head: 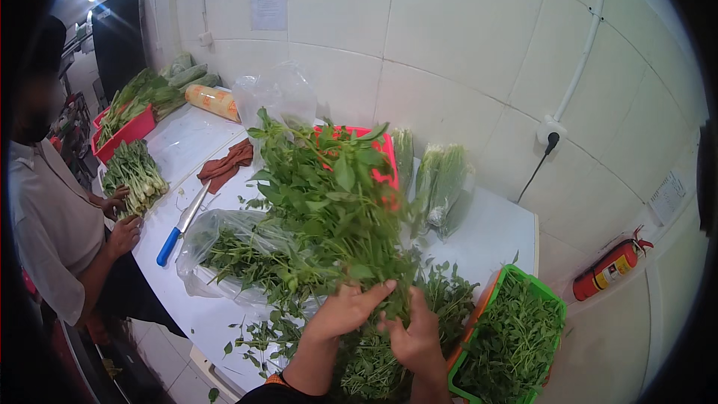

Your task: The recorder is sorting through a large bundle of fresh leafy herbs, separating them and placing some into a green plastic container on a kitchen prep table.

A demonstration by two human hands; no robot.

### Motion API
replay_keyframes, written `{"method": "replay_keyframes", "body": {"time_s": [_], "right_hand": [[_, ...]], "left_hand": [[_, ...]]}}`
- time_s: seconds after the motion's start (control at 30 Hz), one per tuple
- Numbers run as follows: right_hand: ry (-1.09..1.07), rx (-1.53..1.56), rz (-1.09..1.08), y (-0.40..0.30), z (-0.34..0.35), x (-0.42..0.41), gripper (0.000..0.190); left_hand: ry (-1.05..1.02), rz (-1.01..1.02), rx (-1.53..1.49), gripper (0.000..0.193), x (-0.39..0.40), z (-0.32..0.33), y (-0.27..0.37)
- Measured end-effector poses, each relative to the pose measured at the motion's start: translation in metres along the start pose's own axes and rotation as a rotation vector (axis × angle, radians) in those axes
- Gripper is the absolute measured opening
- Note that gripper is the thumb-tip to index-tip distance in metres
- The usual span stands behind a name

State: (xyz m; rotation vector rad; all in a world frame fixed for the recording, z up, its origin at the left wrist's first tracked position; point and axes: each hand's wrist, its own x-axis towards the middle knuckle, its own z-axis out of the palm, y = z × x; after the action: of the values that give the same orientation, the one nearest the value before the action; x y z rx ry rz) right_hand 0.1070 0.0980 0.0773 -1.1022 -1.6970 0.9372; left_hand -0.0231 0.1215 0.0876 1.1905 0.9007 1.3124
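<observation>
A large bunch of leafy green herbs [331, 207] is raised over the white table, its leaves pointing away from me and slightly blurred. My left hand [350, 311] grips the stems from the left, thumb laid across them. On the other side, my right hand [414, 334] has its fingers around the lower stem ends. Beneath my hands lies a heap of loose herbs [376, 367]. To the left, a clear plastic bag [196, 241] lies open with more herb sprigs [247, 258] inside.
A green crate [562, 314] of herbs stands right. A blue-handled knife [168, 247] and brown cloth [230, 165] lie left. Behind are a red basket [388, 151] and wrapped vegetables [449, 185]. At left, a co-worker's hands [123, 233] touch leafy greens [134, 171]. A fire extinguisher [606, 272] hangs right.
</observation>
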Motion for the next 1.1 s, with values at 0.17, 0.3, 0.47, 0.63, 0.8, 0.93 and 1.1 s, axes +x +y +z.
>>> {"method": "replay_keyframes", "body": {"time_s": [0.17, 0.3, 0.47, 0.63, 0.8, 0.93, 1.1], "right_hand": [[0.155, 0.610, 0.137, -0.005, -0.001, -0.006, 0.020], [0.019, 0.942, 0.207, -0.010, -0.002, -0.011, 0.027], [-0.200, 1.101, 0.282, -0.014, 0.003, -0.012, 0.026], [-0.048, 0.857, 0.237, -0.002, 0.008, -0.009, 0.020], [0.375, -0.022, -0.212, -0.001, 0.010, 0.000, 0.027], [0.445, -0.174, -0.399, -0.009, -0.005, -0.003, 0.027], [0.352, -0.246, -0.252, -0.019, -0.009, -0.007, 0.020]], "left_hand": [[-0.124, 0.203, 0.133, 0.035, 0.006, -0.005, -0.005], [-0.199, 0.199, -0.023, 0.043, 0.005, -0.016, -0.009], [-0.449, 0.079, 0.055, 0.042, 0.006, -0.023, -0.028], [-0.214, -0.196, -0.351, 0.032, 0.002, 0.002, 0.010], [-0.116, 0.001, -0.164, 0.026, 0.006, -0.005, -0.013], [-0.225, 0.052, -0.034, 0.026, 0.007, -0.001, -0.015], [-0.378, -0.070, -0.021, 0.031, 0.005, 0.005, -0.009]]}}
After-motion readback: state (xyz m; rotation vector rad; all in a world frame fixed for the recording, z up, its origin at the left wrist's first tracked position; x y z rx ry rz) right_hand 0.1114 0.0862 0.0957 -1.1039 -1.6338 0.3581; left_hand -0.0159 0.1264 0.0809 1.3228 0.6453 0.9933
